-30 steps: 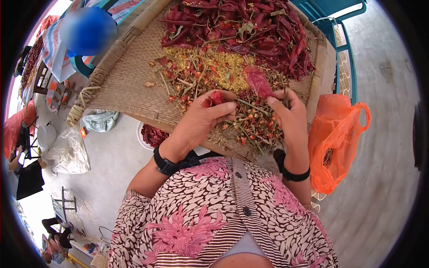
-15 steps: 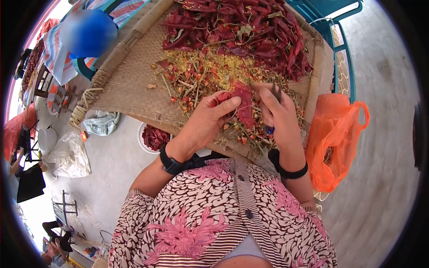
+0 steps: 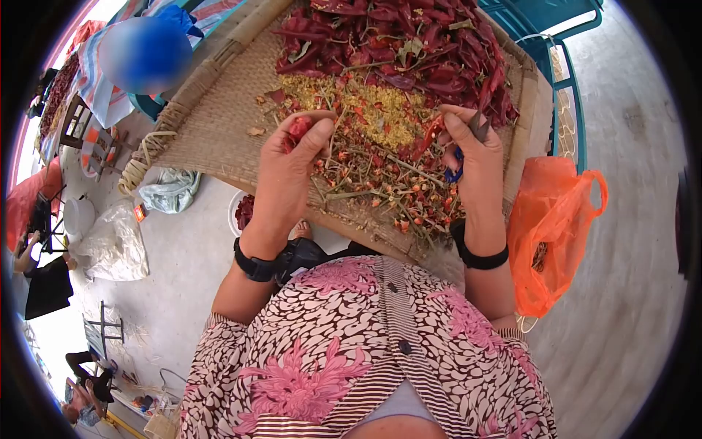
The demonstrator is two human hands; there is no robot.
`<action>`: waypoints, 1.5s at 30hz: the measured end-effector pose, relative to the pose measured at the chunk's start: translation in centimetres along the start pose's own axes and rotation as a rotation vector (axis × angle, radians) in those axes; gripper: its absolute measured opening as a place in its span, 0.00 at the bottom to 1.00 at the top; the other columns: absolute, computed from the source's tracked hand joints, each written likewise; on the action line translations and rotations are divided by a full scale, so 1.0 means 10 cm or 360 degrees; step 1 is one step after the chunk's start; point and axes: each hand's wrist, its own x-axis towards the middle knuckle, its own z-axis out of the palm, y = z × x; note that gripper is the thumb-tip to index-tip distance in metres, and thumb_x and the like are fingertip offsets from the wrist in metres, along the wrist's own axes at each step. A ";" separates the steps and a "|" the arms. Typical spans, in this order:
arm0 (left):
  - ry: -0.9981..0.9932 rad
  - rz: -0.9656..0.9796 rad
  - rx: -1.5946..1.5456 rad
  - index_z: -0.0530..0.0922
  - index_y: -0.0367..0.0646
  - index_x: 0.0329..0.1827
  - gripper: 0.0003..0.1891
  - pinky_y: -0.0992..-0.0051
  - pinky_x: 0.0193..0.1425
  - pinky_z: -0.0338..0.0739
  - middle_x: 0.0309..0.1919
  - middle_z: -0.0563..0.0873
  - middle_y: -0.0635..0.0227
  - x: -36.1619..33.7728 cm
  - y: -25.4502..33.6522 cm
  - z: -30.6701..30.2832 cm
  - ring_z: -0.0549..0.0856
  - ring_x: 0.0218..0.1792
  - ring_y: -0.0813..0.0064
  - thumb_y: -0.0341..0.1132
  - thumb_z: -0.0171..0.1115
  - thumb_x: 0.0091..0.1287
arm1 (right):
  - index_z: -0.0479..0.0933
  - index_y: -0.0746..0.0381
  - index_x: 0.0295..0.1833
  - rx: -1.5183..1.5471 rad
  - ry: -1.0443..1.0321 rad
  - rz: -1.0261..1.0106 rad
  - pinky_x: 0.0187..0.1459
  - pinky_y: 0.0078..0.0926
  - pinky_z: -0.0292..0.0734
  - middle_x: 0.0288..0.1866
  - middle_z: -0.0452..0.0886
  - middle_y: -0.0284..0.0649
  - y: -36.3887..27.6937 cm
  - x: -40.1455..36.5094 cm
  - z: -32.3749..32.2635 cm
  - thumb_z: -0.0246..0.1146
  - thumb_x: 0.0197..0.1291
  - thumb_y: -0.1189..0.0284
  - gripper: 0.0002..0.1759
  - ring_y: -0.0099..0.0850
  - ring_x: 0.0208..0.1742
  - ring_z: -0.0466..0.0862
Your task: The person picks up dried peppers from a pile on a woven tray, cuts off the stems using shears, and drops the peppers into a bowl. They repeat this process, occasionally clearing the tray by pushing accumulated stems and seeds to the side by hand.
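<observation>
I am watching the left hand [image 3: 289,164] pinching a small red chilli piece [image 3: 300,128] between thumb and fingertips, over the middle of the woven tray [image 3: 212,139]. The right hand [image 3: 475,164] is curling round blue-handled scissors [image 3: 479,126] while also nipping a chilli strip [image 3: 431,137] (likely so that one hand is both cutting and holding). Seeds [image 3: 376,110] and stems [image 3: 365,164] are lying toward the near edge and whole dried chillies [image 3: 409,44] at the far edge, keeping waste apart. Half a second ago both hands were meeting on one chilli; now they are parting.
</observation>
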 end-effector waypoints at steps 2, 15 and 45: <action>-0.0056 -0.0070 0.0107 0.79 0.37 0.54 0.15 0.84 0.43 0.71 0.36 0.80 0.76 0.00 0.02 0.05 0.76 0.36 0.85 0.34 0.64 0.68 | 0.81 0.62 0.47 0.0072 0.0039 0.0040 0.19 0.13 0.64 0.35 0.82 0.31 -0.04 0.01 0.02 0.67 0.63 0.70 0.10 0.17 0.29 0.79; -0.0532 -0.0204 0.0678 0.79 0.39 0.54 0.19 0.80 0.52 0.73 0.42 0.81 0.75 0.09 0.01 0.41 0.78 0.45 0.85 0.39 0.70 0.64 | 0.80 0.61 0.43 0.0168 -0.0288 0.0123 0.22 0.10 0.63 0.30 0.78 0.26 0.00 -0.15 0.25 0.66 0.64 0.71 0.06 0.11 0.25 0.71; -0.0854 -0.0099 0.0444 0.77 0.40 0.43 0.13 0.80 0.41 0.70 0.31 0.75 0.77 0.05 -0.18 0.22 0.72 0.34 0.85 0.41 0.64 0.69 | 0.77 0.61 0.42 -0.0031 -0.0335 -0.0136 0.27 0.18 0.71 0.37 0.79 0.29 -0.02 -0.38 0.39 0.64 0.65 0.72 0.05 0.17 0.32 0.76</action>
